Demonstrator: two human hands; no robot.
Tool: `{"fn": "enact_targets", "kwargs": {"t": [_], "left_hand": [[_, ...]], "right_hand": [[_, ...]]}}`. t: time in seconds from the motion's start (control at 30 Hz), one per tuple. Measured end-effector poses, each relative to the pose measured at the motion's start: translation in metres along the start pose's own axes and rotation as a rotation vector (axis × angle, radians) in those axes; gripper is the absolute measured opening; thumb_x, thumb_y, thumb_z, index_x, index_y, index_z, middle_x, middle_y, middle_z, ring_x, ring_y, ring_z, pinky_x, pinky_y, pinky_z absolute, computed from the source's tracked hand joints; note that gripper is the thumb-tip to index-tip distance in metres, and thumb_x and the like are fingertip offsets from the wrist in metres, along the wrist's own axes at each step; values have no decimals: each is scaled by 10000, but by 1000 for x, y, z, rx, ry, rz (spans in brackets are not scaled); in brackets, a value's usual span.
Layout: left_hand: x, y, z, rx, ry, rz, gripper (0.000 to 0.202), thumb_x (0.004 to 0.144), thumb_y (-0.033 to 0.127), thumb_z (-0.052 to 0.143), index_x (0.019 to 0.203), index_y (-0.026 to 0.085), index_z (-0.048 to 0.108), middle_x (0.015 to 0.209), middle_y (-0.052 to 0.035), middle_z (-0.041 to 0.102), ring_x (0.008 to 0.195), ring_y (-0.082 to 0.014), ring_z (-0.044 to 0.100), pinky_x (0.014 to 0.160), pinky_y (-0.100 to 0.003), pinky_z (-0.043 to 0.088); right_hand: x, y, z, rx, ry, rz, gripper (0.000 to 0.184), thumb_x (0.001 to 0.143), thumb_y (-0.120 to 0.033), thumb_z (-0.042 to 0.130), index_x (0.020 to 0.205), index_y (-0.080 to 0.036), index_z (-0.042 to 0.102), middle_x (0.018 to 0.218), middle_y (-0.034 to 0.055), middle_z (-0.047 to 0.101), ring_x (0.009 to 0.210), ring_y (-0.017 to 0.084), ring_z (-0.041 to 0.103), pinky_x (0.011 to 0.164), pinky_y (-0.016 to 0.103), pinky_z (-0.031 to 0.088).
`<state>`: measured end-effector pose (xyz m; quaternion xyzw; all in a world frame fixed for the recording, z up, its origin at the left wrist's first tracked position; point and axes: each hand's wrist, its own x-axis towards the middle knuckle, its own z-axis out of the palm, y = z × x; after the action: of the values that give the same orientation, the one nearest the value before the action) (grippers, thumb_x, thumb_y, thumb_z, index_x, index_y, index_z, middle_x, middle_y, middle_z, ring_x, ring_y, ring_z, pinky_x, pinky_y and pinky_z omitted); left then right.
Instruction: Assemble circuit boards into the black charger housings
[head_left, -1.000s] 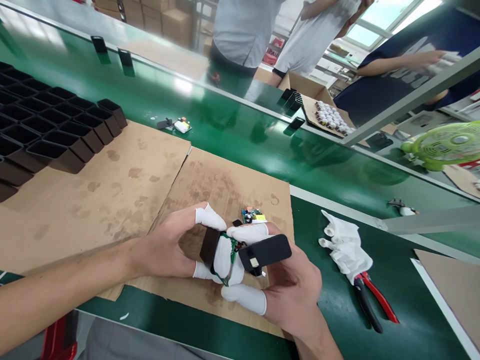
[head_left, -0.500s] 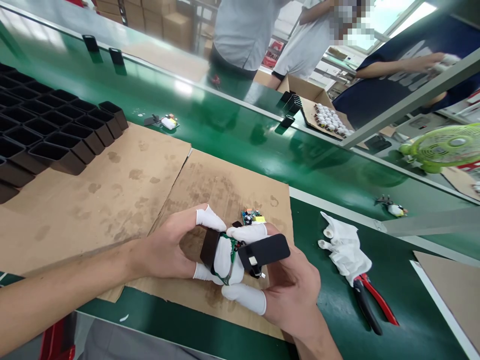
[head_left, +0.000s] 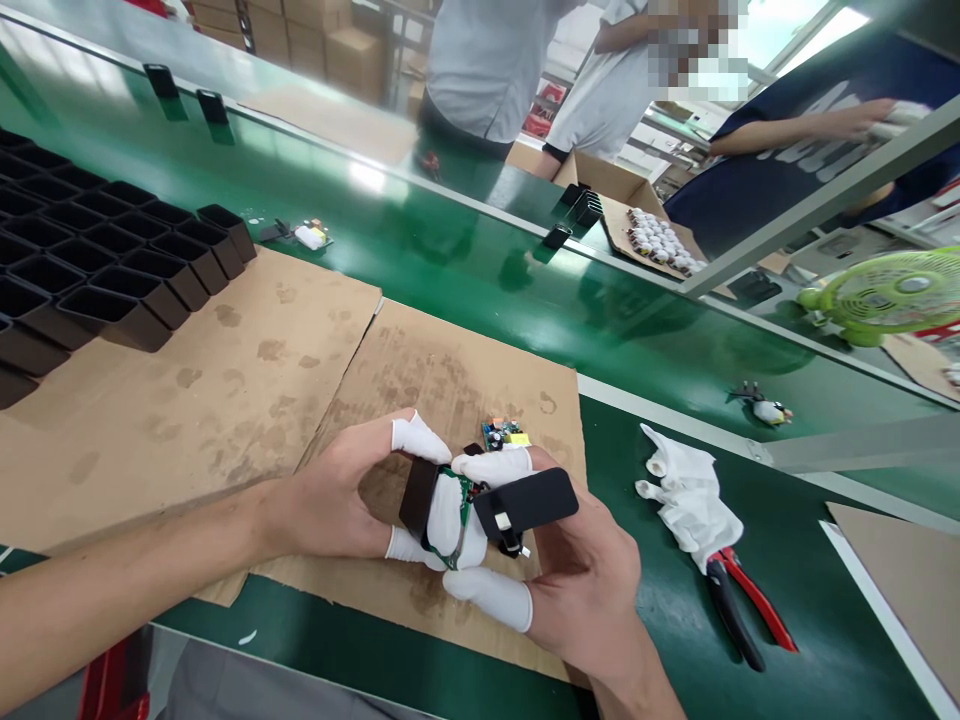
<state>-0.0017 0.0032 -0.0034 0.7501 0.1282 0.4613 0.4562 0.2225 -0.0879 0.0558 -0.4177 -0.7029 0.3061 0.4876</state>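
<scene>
My left hand (head_left: 352,490), with white finger cots, is closed round a black open housing (head_left: 417,497) and a green circuit board (head_left: 463,505) that sticks out of it. My right hand (head_left: 577,575), also in finger cots, grips a black plastic cover (head_left: 529,502) with a small metal contact, held against the board's right end. Both hands hover just above a stained cardboard sheet (head_left: 450,380). A second small circuit board (head_left: 504,433) lies on the cardboard just beyond my fingers.
Rows of black empty housings (head_left: 97,270) fill the far left. A white glove (head_left: 694,495) lies over red-handled pliers (head_left: 742,605) at the right. The green conveyor belt (head_left: 480,270) carries small parts (head_left: 304,235) (head_left: 761,408). Other people stand across it; a green fan (head_left: 892,290) sits far right.
My hands and the pieces in them stay almost still. The small parts on the conveyor belt have drifted leftwards.
</scene>
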Motion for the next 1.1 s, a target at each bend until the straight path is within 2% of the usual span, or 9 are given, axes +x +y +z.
{"fn": "enact_targets", "kwargs": {"t": [0.27,0.4,0.67,0.9,1.1], "left_hand": [[2,2,0,-44,-10,-11,602,794,389,1073,1261,287,708,1059,-53,791,845,-258,781,751,-429,668],[2,1,1,-50,-7,4,612,789,315,1070,1279,290,704,1088,-58,795,878,-260,780,786,-433,676],[3,2,1,-31,-8,-7,611,780,350,1073,1271,292,712,1063,-44,797,852,-253,785,765,-416,670],[2,2,1,-28,-4,-16,612,778,385,1070,1269,294,715,1062,-54,808,841,-267,784,760,-433,675],[0,-2,2,-25,0,-2,632,803,367,1061,1316,290,699,1085,-51,791,891,-259,792,806,-425,676]], "right_hand": [[-2,1,-1,11,5,-13,868,770,-238,1096,1555,-346,743,1246,96,838,982,315,808,807,405,694],[1,-1,0,-4,-10,4,745,793,-280,1087,1477,-313,793,1193,102,846,945,301,809,775,393,699],[3,-3,0,-26,-2,-16,591,800,-266,1083,1339,-292,843,1147,99,819,902,276,776,777,394,691],[-1,0,1,-25,24,-43,754,807,-284,1074,1499,-326,776,1159,108,818,886,290,790,777,408,710],[2,-2,1,-34,12,-56,778,802,-253,1077,1512,-343,772,1176,94,828,896,283,798,800,398,706]]}}
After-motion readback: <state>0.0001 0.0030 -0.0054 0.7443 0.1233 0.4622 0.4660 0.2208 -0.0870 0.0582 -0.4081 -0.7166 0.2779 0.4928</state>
